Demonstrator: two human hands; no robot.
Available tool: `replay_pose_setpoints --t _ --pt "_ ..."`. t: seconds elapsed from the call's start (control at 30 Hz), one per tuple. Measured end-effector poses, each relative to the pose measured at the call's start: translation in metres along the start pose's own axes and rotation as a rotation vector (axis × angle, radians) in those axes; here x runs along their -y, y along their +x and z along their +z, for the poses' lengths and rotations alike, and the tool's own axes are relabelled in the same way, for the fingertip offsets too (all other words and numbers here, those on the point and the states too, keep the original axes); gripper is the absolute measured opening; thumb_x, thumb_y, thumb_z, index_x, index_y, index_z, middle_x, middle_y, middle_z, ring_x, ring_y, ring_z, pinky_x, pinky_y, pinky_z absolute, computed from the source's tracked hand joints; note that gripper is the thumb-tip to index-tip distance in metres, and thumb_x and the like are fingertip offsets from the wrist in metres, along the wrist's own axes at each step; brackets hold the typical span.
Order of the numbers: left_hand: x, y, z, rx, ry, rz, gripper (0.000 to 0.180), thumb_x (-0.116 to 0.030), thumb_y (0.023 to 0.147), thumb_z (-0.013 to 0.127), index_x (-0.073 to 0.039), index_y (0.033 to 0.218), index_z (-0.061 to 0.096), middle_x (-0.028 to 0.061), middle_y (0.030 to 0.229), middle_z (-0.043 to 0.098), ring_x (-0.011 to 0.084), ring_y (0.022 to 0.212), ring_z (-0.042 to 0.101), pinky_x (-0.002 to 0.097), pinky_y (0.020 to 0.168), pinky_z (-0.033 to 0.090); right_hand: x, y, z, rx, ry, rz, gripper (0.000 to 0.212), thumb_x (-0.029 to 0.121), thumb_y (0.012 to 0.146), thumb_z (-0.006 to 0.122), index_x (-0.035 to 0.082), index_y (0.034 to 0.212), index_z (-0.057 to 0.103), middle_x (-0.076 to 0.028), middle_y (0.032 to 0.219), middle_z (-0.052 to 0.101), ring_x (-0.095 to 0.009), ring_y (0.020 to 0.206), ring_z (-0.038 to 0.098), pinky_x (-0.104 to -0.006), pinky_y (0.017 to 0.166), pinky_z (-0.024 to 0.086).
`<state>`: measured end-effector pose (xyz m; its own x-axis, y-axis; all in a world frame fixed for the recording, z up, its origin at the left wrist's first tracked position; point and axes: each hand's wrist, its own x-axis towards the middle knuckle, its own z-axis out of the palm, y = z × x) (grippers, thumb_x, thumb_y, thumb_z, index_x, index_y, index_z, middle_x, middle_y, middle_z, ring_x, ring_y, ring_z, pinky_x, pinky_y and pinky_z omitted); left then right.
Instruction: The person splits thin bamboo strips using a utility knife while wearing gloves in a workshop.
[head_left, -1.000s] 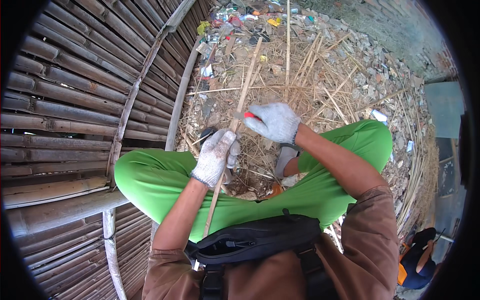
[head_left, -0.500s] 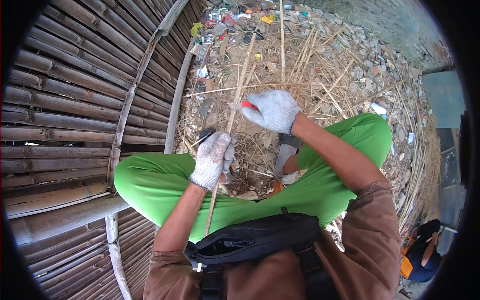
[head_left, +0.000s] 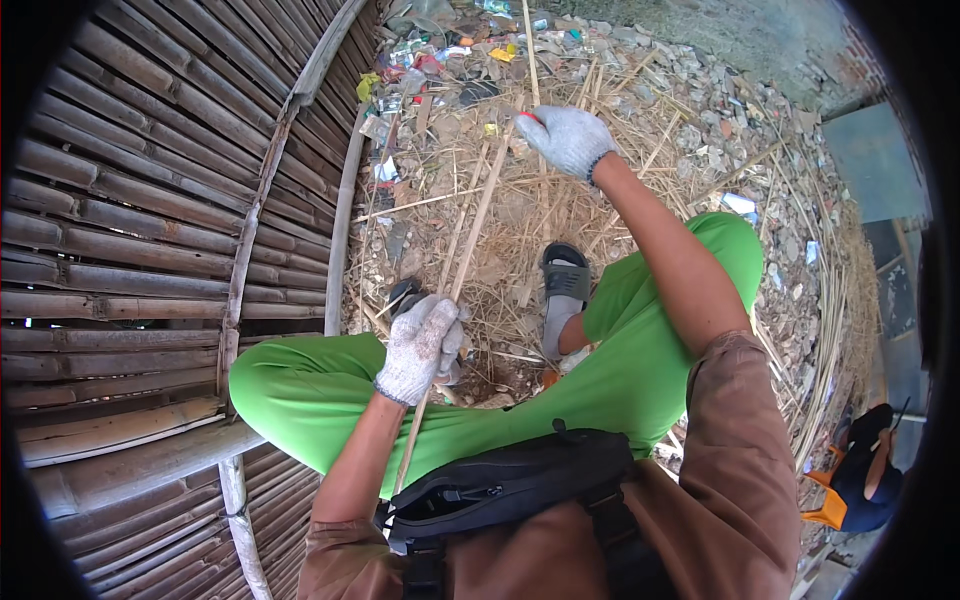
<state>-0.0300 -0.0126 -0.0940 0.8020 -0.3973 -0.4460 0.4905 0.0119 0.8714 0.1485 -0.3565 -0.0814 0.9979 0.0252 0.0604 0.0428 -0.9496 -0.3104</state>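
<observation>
My left hand [head_left: 418, 347], in a stained white knit glove, is wrapped round a long, thin bamboo strip [head_left: 480, 222]. The strip slants from the ground litter ahead of me, through my fist, down over my lap toward the black waist bag [head_left: 520, 478]. My right hand [head_left: 572, 142], also gloved, is raised ahead and to the right, beyond the strip's far end. Its fingers are closed on a small red-handled tool [head_left: 530, 116]. Most of that tool is hidden by the glove, and its tip is too blurred to make out.
A bamboo slat wall [head_left: 140, 245] rises close on my left, edged by a pole [head_left: 343, 220]. Straw, loose strips and rubble [head_left: 700, 150] cover the ground, with colourful litter [head_left: 430, 62] at the back. My sandalled foot [head_left: 567, 278] rests ahead. An orange and black object [head_left: 835, 500] lies at lower right.
My right hand has moved forward and a little right, away from my left hand, carrying the red-handled tool. The left hand keeps its grip on the strip. The view has shifted slightly.
</observation>
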Motion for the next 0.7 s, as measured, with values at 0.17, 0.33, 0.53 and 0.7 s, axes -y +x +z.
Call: replay_pose_setpoints --t 0.17,0.33,0.53,0.7 --pt "0.001 0.003 0.001 0.019 0.033 0.008 0.028 -0.028 0.114 0.055 -0.002 0.107 0.064 -0.0012 0.065 0.052 0.0072 0.048 0.042 0.0234 0.043 0.035 -0.02 0.007 -0.005 -0.203 0.105 0.202 0.079 0.071 0.105 0.04 0.002 0.117 0.074 -0.024 0.102 0.078 -0.041 0.095 0.075 -0.051 0.087 0.057" --pt "0.003 0.012 0.0 0.018 0.054 0.035 0.027 -0.029 0.114 0.057 -0.003 0.115 0.065 -0.0015 0.069 0.056 0.007 0.054 0.05 0.0233 0.045 0.039 0.044 -0.035 0.034 0.004 0.946 0.195 0.067 0.066 0.099 0.064 0.0 0.104 0.069 -0.005 0.078 0.065 -0.014 0.068 0.06 -0.0328 0.064 0.05" --pt "0.003 0.012 0.005 0.085 -0.025 -0.017 0.03 -0.027 0.113 0.057 0.001 0.123 0.062 0.0016 0.07 0.056 0.01 0.053 0.049 0.0248 0.046 0.04 0.043 -0.031 0.04 0.105 1.05 0.345 0.048 0.049 0.098 0.074 0.001 0.101 0.068 -0.004 0.073 0.063 -0.013 0.058 0.059 -0.0306 0.054 0.048" --pt "0.0 0.004 0.002 0.246 -0.062 -0.09 0.033 -0.028 0.112 0.059 -0.002 0.131 0.064 0.0006 0.077 0.063 0.0091 0.06 0.059 0.0247 0.052 0.048 -0.028 0.009 0.0 -0.292 1.052 0.499 0.046 0.046 0.099 0.071 0.0 0.103 0.071 -0.006 0.075 0.066 -0.015 0.061 0.062 -0.0341 0.056 0.05"
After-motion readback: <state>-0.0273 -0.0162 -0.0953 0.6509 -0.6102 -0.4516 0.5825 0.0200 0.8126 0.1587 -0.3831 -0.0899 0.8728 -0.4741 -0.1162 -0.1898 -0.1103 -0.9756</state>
